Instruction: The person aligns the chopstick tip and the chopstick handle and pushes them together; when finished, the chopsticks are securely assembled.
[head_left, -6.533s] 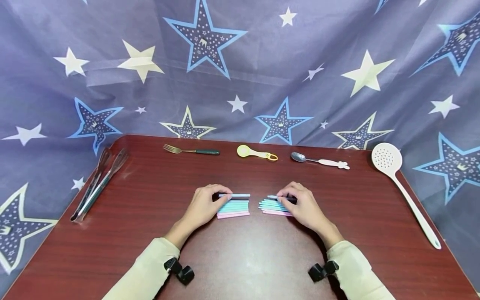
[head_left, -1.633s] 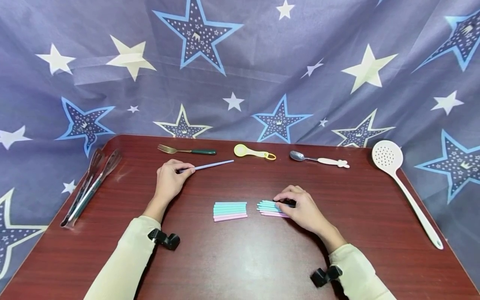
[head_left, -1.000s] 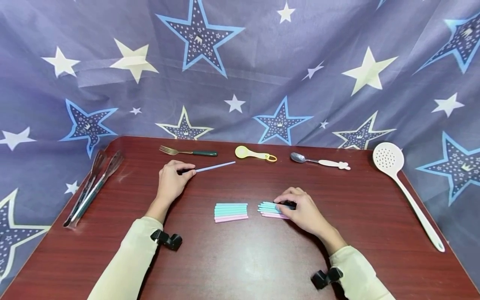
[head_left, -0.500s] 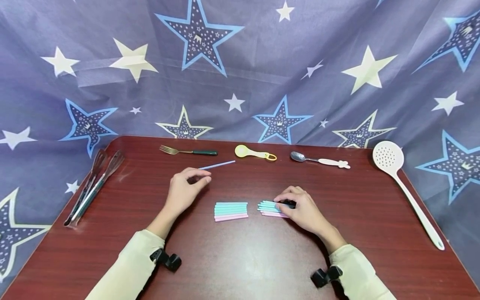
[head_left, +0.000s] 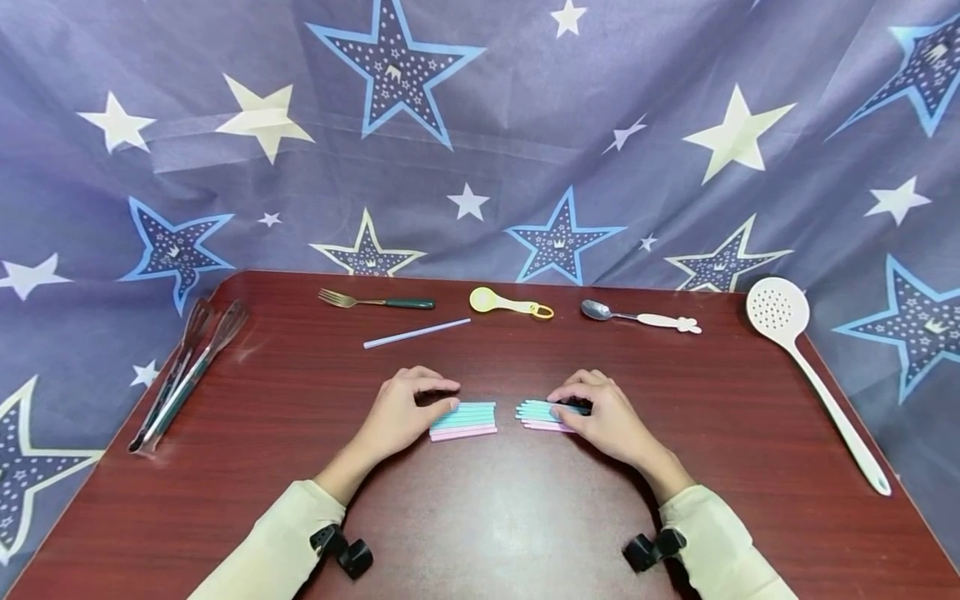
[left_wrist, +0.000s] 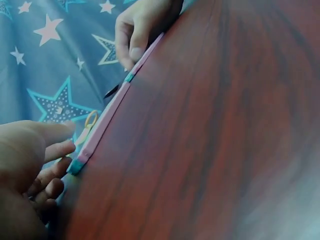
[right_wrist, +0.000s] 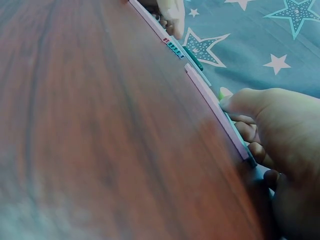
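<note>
Two flat rows of short pastel straws lie at the middle of the table. The left row [head_left: 468, 421] and the right row [head_left: 534, 414] both run from blue-green at the back to pink in front. My left hand [head_left: 401, 412] is at the outer end of the left row, thumb touching the straws and index finger raised apart from it. At the other row, my right hand [head_left: 611, 417] holds the outer end with thumb and curled fingers; that end is partly hidden. A single longer pale-blue straw [head_left: 416, 333] lies apart behind the left hand.
Along the back edge lie a fork [head_left: 375, 301], a yellow measuring spoon [head_left: 510, 306] and a white-handled spoon [head_left: 641, 318]. A white skimmer [head_left: 813, 379] is at the right edge. Whisk-like tools [head_left: 187, 375] in clear wrapping lie at the left. A star-printed curtain [head_left: 480, 125] hangs behind.
My left hand took a pale-blue straw from the left row, laid it near the fork and let go. It has come back to the left row. The right hand stayed at its row.
</note>
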